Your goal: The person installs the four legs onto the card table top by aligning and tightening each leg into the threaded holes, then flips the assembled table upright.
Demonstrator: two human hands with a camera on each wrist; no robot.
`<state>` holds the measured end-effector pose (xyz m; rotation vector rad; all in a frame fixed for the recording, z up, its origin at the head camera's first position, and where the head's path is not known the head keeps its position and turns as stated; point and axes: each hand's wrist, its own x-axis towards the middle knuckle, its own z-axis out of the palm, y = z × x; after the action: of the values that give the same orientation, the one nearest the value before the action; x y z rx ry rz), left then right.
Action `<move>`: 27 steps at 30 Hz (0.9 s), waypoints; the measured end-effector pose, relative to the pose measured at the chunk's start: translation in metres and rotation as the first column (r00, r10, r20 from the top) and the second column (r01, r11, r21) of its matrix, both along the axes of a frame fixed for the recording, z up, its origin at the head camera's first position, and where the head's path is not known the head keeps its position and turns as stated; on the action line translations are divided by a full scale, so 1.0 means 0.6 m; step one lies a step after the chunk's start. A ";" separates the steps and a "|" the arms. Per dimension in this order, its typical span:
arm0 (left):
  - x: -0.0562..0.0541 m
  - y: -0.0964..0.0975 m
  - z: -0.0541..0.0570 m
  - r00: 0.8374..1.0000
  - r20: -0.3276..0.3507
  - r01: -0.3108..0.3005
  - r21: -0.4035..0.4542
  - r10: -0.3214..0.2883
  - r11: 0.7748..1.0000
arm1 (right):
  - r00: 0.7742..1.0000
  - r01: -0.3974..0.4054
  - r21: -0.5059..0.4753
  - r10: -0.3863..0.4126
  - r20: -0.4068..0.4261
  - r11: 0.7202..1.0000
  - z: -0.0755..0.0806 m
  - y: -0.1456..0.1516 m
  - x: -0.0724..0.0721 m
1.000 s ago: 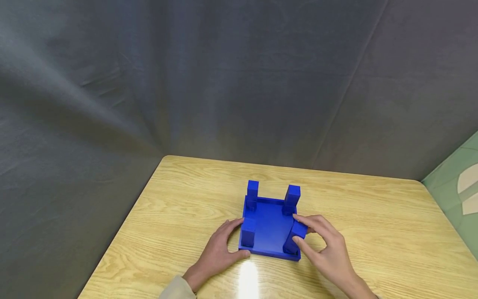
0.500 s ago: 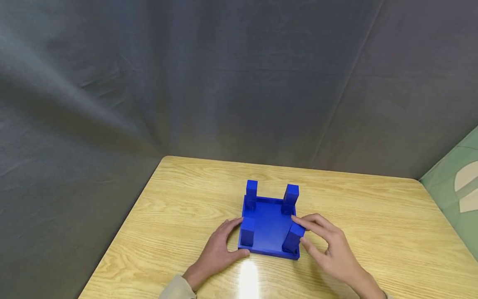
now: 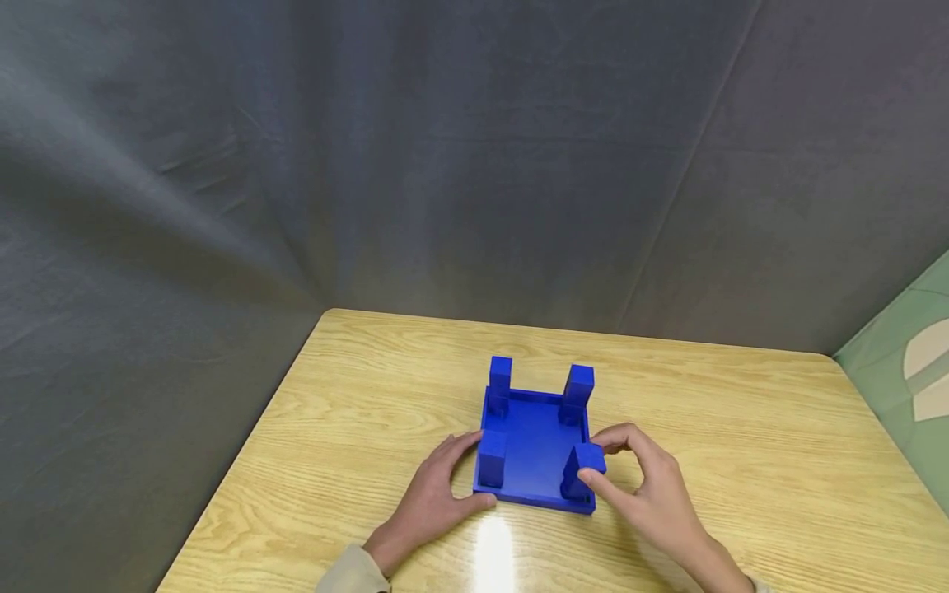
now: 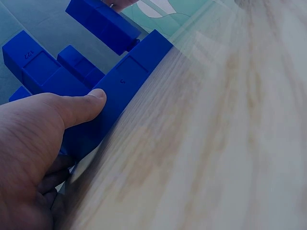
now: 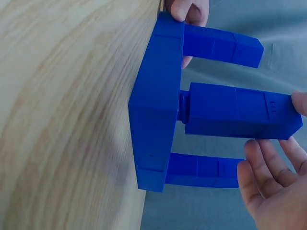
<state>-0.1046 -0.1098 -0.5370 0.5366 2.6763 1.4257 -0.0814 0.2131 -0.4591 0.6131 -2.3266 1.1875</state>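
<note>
A blue square base (image 3: 537,453) with a raised rim lies on the table, and several blue square legs stand up at its corners. My left hand (image 3: 433,498) grips its near left corner, thumb on the front edge and fingers along the left side. Beside that hand rises the near left leg (image 3: 492,461). My right hand (image 3: 652,494) pinches the top of the near right leg (image 5: 240,110) between thumb and fingers. A narrow neck (image 5: 183,106) shows between this leg and the base in the right wrist view. The far left leg (image 3: 500,383) and far right leg (image 3: 577,391) stand untouched.
The wood-grain table (image 3: 356,412) reaches out on all sides of the base. A dark grey curtain (image 3: 474,165) hangs behind it and to the left. At the far right is a green patterned surface (image 3: 900,362).
My right thumb and fingers have opened off the near right leg and taken its top again. That leg has turned and leans less. The left hand and base have stayed in place.
</note>
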 end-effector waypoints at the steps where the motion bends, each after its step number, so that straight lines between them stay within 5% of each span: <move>1: 0.000 0.000 0.001 1.000 0.004 0.001 0.000 -0.001 1.000 | 1.000 0.013 -0.001 -0.013 0.004 1.000 0.000 -0.001 0.000; 17: 0.001 0.000 0.002 1.000 0.006 -0.002 -0.005 0.002 1.000 | 0.982 0.187 -0.064 -0.186 0.014 0.980 -0.003 -0.022 0.007; 27: 0.001 0.000 0.002 1.000 -0.006 -0.011 -0.009 0.011 1.000 | 0.986 0.131 0.044 -0.125 -0.108 0.990 -0.005 -0.020 0.000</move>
<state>-0.1041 -0.1097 -0.5357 0.5266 2.6935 1.4165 -0.0811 0.2008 -0.4622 0.5220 -2.2772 1.0163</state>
